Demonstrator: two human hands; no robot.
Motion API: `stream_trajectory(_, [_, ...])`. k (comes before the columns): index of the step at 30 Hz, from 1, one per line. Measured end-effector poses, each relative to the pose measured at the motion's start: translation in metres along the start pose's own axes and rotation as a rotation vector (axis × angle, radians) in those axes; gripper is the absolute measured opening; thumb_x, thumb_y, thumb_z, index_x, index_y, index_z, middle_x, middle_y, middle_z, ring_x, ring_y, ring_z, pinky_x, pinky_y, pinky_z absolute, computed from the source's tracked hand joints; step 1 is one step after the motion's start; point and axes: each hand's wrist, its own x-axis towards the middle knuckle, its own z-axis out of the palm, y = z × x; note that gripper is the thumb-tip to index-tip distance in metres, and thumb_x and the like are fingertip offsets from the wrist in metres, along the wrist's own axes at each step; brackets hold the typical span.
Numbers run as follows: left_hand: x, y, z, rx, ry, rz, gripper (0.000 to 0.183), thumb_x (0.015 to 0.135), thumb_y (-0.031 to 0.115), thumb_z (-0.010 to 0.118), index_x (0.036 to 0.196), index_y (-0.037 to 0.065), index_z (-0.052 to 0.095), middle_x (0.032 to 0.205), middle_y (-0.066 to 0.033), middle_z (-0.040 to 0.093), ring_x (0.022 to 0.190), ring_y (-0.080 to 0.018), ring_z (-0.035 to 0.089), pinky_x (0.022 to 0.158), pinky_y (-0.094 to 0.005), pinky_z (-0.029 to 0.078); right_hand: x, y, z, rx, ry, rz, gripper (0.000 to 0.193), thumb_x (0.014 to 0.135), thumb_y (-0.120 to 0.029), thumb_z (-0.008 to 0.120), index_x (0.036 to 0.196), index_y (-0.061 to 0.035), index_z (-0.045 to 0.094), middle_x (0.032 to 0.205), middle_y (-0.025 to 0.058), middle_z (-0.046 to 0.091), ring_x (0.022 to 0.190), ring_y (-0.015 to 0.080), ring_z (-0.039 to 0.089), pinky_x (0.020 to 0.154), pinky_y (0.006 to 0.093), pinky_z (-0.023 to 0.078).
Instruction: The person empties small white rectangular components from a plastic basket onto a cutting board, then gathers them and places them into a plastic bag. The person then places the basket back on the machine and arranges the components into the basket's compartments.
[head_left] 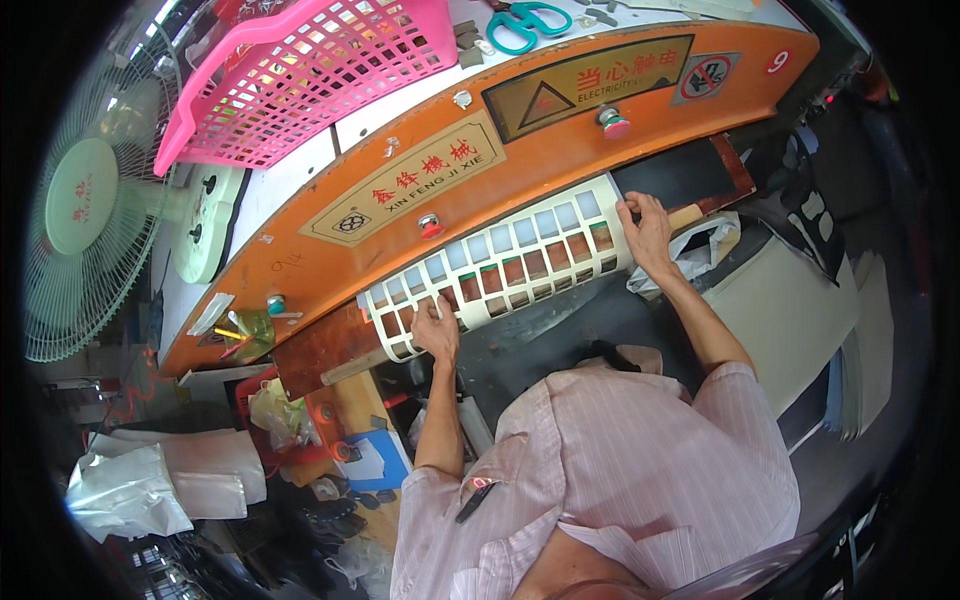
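Note:
A long cream sheet with rows of rectangular cut-out windows [468, 309] lies across the machine's bed, its near side bending down over the edge. Pale grey shows through the far row of windows, reddish brown through the middle ones. My left hand [435, 331] is on the sheet towards its left end, the fingers bent and closed about its strips. At the right end, my right hand [648, 232] has its fingers curled on the sheet's short edge. The undersides of both hands' fingertips are hidden. A reddish-brown board [322, 350] sticks out left of the sheet.
An orange machine front [550, 153] with red push buttons [431, 228] curves behind the sheet. On its white top stand a pink basket [300, 85] and teal-handled scissors [517, 27]. A fan [83, 198] is at left. Silver bags [135, 490] lie lower left; a pale panel [790, 320] stands right.

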Motion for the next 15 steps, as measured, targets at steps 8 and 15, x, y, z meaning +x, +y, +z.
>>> stream_trajectory(8, [-0.004, 0.000, -0.009, -0.063, -0.060, -0.049, 0.034, 0.090, 0.036, 0.072, 0.080, 0.004, 0.070, 0.065, -0.0131, 0.062, 0.064, -0.0335, 0.061, 0.062, -0.0484, 0.046, -0.047, 0.024, 0.016, -0.060, -0.060, 0.134, 0.045, 0.103, -0.039, 0.058, 0.118, 0.0017, 0.068, 0.104, 0.0242, 0.074, 0.098, 0.0434, 0.068, 0.091, 0.0495, 0.046])
stream_trajectory(15, [-0.021, -0.017, -0.007, -0.051, -0.090, -0.090, 0.033, 0.090, 0.035, 0.072, 0.082, 0.003, 0.072, 0.066, -0.0143, 0.063, 0.064, -0.0349, 0.063, 0.063, -0.0492, 0.047, -0.071, 0.037, 0.022, 0.003, -0.132, 0.219, 0.041, 0.103, -0.036, 0.059, 0.118, 0.0008, 0.069, 0.098, 0.0240, 0.074, 0.096, 0.0421, 0.069, 0.085, 0.0486, 0.051])
